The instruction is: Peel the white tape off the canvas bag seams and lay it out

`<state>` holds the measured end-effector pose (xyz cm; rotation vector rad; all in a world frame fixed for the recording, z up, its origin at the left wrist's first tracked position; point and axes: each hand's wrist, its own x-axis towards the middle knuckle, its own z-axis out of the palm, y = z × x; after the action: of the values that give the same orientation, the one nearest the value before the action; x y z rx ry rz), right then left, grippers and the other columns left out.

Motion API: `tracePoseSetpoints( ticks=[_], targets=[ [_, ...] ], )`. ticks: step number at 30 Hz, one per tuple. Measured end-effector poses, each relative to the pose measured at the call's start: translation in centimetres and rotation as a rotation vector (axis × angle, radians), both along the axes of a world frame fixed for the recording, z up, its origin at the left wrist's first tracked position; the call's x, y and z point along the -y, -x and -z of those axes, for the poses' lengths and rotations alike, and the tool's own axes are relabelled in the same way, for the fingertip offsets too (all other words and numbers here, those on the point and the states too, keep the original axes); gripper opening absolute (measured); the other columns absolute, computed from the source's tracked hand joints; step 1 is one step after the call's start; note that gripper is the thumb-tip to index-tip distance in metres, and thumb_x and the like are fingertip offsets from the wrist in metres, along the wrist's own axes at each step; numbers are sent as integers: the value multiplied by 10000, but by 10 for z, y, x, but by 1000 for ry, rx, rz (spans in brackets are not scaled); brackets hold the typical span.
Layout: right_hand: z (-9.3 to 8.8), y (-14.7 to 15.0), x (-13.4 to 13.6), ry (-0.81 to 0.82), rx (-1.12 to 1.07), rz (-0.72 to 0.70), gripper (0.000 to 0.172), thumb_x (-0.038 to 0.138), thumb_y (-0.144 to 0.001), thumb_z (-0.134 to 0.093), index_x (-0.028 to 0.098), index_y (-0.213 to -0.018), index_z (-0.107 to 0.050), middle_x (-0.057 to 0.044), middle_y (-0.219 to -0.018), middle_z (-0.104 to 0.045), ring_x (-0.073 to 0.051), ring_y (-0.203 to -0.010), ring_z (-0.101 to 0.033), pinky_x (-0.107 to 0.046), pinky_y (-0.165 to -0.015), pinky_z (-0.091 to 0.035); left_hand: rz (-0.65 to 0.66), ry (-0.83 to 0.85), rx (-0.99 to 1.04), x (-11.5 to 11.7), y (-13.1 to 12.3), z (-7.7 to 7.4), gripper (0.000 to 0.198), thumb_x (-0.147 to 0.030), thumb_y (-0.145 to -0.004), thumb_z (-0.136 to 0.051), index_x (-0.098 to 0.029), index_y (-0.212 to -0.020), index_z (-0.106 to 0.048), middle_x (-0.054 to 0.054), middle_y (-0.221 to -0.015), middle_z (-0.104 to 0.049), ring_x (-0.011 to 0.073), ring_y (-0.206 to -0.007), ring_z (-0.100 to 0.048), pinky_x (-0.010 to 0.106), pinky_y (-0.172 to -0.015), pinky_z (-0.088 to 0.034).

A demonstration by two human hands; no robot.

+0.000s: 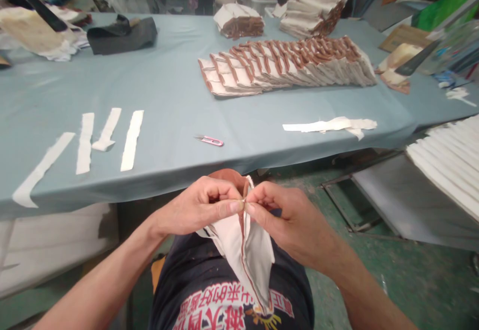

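Cloth piece (pixel 245 250) | long axis near vertical, tip down | left hand (pixel 198 210), right hand (pixel 290 220): grips pinch top edge

Cream-white fabric piece (pixel 243 250) w/ a rust-brown seam line and brown inner side, against a dark navy T-shirt (pixel 209 290) printed w/ pink-red and white characters plus a yellow sun. Tablecloth (pixel 168 95): pale blue-grey. Thread snips (pixel 211 141): pink handle, silver tips. Cloth strips (pixel 130 140): off-white. Fanned row of pieces (pixel 288 65): cream w/ brown stripes. Stacked pieces (pixel 239 20): cream tops, brown edges. Also black cloth (pixel 121 35), mottled green floor (pixel 411 280).
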<state>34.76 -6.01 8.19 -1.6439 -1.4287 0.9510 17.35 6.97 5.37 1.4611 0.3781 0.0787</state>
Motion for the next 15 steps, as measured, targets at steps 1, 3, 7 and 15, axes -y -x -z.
tracePoseSetpoints(
  ticks=[1, 3, 7, 15],
  targets=[
    [1, 0, 0, -6, 35, -13, 188, 187, -935, -568, 213, -749, -567, 51, -636, -605, -102, -573, -530, -235, -552, -359, 20, -25, -11, -1, 1, 1, 433, -505, -968, -639, -113, -785, -644, -31, -670, -475, 84, -586, -350, 201, -515, -278],
    [4, 1, 2, -13, 106, -37, 204, 164, -934, -557, 215, -736, -551, 49, -629, -592, -106, -568, -525, -241, -545, -340, 68, -68, -29, -2, 3, 2, 416, -477, -977, -633, -108, -785, -651, -27, -676, -489, 83, -586, -350, 202, -510, -272],
    [8, 4, 3, -37, 200, -52, 200, 132, -926, -556, 218, -745, -548, 35, -654, -613, -120, -585, -541, -252, -554, -344, 102, -97, -62, -3, 3, 0, 402, -460, -953, -653, -98, -778, -673, -16, -651, -524, 85, -574, -380, 199, -510, -300],
    [20, 2, 0, -85, -57, 69, 152, 214, -957, -539, 221, -814, -592, 22, -711, -692, -126, -636, -635, -231, -602, -472, -23, -81, -58, -4, 0, -6, 470, -519, -933, -665, -102, -716, -639, -16, -649, -517, 81, -583, -394, 179, -515, -324]
  ],
)
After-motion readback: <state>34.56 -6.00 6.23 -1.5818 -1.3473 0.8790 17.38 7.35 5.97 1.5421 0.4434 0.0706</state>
